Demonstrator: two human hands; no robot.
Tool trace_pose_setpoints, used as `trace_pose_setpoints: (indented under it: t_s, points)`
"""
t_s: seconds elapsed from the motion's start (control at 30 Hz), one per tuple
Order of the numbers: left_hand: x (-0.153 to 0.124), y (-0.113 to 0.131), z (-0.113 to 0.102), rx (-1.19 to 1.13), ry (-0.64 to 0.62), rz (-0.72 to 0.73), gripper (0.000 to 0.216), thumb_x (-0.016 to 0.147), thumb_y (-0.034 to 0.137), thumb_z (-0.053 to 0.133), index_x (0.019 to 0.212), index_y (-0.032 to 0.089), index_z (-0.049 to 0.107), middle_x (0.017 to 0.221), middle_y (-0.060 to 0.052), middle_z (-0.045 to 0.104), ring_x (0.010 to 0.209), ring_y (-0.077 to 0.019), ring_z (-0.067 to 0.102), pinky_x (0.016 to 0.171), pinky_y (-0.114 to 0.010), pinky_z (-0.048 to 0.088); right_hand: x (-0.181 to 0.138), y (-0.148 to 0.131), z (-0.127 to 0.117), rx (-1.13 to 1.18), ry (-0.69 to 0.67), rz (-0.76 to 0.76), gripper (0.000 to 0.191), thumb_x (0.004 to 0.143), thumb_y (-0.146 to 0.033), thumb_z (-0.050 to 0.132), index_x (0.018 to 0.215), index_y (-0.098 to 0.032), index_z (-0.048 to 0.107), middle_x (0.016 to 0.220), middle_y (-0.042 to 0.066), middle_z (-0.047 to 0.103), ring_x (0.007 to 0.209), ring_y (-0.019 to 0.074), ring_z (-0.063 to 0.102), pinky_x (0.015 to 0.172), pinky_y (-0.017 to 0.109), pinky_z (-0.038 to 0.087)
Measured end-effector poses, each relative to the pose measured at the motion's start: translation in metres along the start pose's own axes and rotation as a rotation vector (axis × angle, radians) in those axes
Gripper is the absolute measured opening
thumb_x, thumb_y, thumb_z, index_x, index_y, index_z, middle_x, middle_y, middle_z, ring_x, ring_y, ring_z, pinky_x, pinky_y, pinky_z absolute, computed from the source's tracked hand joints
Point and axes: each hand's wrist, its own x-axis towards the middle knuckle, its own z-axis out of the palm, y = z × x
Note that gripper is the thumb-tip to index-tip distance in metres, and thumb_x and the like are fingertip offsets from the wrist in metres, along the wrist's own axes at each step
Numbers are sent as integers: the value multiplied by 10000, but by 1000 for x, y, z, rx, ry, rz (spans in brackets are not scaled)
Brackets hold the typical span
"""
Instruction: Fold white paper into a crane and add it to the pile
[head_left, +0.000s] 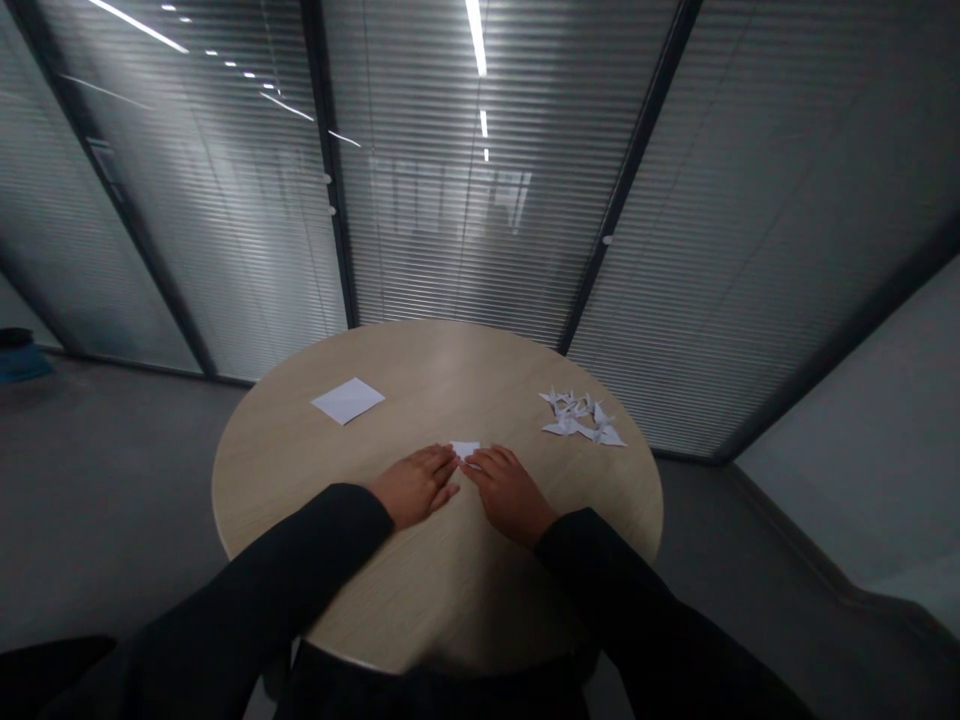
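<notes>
A small folded white paper (465, 449) lies on the round wooden table (315, 480) near its middle. My left hand (415, 485) lies flat on the table, its fingers stretched out and its fingertips on the paper's left edge. My right hand (508, 492) rests beside it, fingers extended and pressed on the paper's right and near edge. Most of the paper is hidden under the fingertips. Both arms wear dark sleeves.
A stack of square white sheets (348, 400) lies at the table's left. Several folded white paper cranes (581, 418) are clustered at the right. Glass walls with blinds (480, 200) stand right behind the table. Grey floor surrounds it.
</notes>
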Motion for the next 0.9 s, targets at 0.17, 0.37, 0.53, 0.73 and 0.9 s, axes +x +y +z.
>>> trace_pose_setpoints:
  t_s: [0.17,0.37,0.53,0.73,0.9]
  points:
    - [-2,-1,-5,43,-42,3,496,967,374,288,1308,80,497,1344,-165,529,1296,-220,436,1119,-409,267,0,3,0,1,-22,34,418,813,-37,453,1192,-140,595,1165,130,613,1128,238,496,1049,465,319]
    - [-4,-3,-7,66,-87,6,516,970,404,258,1344,115,464,1378,-135,505,1318,-215,406,1131,-403,214,-10,9,-9,-24,-35,76,425,783,-11,471,1156,-145,625,1148,120,618,1152,232,474,1035,430,334]
    - [-7,-6,-11,47,-120,5,524,978,418,208,1377,155,425,1422,-94,463,1362,-200,333,1137,-393,179,-19,13,-12,-22,-35,111,464,781,9,445,1166,-173,627,1172,119,613,1182,223,472,1037,429,333]
    - [-10,-11,-13,38,-151,27,513,977,435,209,1407,215,381,1453,-54,425,1391,-217,273,1136,-411,168,-21,14,-9,-14,-22,139,444,776,-3,454,1139,-168,649,1153,118,628,1169,237,500,1033,426,352]
    - [-10,-5,-15,58,-140,34,537,971,450,218,1375,168,431,1440,-90,438,1392,-246,266,1143,-421,150,-23,16,-6,-30,-7,93,490,737,29,440,1155,-137,635,1245,133,599,1270,242,439,1062,449,335]
